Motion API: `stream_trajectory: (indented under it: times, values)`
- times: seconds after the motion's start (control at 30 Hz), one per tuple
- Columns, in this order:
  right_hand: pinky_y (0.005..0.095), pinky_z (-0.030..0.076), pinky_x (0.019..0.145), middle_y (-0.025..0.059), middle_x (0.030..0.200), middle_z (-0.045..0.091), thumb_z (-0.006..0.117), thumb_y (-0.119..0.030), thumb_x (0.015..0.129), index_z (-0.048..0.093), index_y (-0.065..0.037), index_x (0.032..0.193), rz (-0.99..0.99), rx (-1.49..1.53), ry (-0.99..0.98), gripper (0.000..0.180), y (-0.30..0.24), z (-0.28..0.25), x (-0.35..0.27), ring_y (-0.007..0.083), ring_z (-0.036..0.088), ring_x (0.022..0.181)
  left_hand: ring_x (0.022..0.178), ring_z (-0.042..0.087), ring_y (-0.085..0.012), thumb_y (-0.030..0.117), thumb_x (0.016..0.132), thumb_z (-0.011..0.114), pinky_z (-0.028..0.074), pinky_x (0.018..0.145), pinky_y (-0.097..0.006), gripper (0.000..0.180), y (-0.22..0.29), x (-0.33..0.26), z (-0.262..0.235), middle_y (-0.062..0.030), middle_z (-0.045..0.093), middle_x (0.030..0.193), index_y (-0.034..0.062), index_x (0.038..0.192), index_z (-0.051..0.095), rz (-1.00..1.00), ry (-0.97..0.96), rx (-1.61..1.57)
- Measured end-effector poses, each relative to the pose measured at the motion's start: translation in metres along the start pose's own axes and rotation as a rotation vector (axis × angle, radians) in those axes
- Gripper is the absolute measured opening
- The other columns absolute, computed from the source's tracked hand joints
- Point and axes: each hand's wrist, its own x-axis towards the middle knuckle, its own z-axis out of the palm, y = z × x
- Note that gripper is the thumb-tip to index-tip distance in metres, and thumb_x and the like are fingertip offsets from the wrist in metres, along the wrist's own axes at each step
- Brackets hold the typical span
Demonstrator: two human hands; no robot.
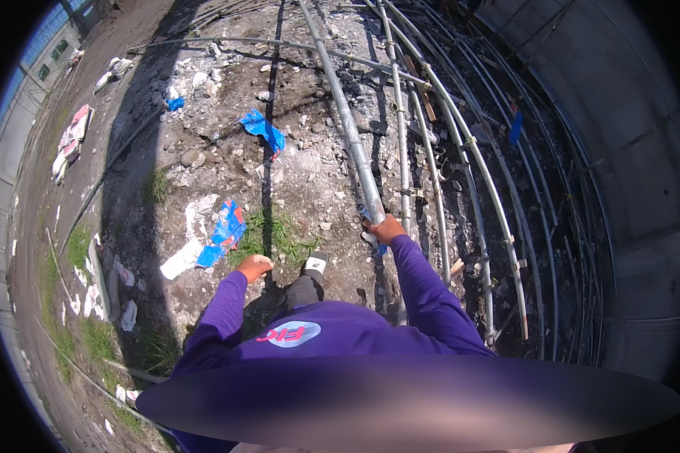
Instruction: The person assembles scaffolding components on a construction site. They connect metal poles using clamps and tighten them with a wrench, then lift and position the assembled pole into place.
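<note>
The pole (353, 136) runs ahead and right of the foot (316, 263); the right grip (386, 229) encircles its near end. The left grip (254, 267), left of the foot, seems empty, finger spread unclear. One-handed support may let the pole swing; rubble (310, 164) ahead could cause tripping.

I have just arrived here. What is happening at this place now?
The person's right hand grips a long metal pole near its closer end; the far end runs out of the picture. The left hand hangs lower left, with nothing visible in it. More poles stretch along the right side, over rubble-strewn ground. Torn blue scraps lie to the left of the held pole.
</note>
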Motion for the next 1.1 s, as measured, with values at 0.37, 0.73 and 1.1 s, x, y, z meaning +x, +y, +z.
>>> stream_trajectory:
  times: [0.37,0.73,1.1]
  values:
    - [0.0450,0.054,0.091,0.0368,0.107,0.066,0.073,-0.041,0.077,0.050,0.016,0.122,0.038,-0.097,-0.074,0.077,-0.090,0.016,-0.055,0.0448,0.069,0.102,0.108,0.065,-0.0273,0.065,0.092,0.064,0.049,0.096,-0.044,0.075,0.222,0.193,0.033,-0.0138,0.065,0.120,0.0091,0.139,0.051,0.155,-0.171,-0.840]
    - [0.0486,0.051,0.097,0.0351,0.114,0.067,0.071,-0.042,0.080,0.048,0.007,0.126,0.091,-0.107,-0.088,0.071,-0.140,0.069,-0.080,0.0460,0.067,0.110,0.069,0.066,-0.0218,0.032,0.084,0.080,0.058,0.066,-0.039,0.038,0.233,0.201,0.054,-0.0067,0.063,0.079,0.0086,0.103,0.058,0.094,-0.289,-1.112]
    - [0.0369,0.046,0.057,0.0102,0.078,0.065,0.069,-0.062,0.090,0.061,-0.001,0.115,0.041,0.421,-0.089,0.066,0.071,0.091,-0.155,0.0194,0.056,0.060,0.061,0.061,-0.0163,0.025,0.087,0.070,0.055,0.057,-0.036,0.019,0.172,0.117,-0.042,-0.0021,0.059,0.071,0.0109,0.089,0.057,0.167,-0.230,-0.936]
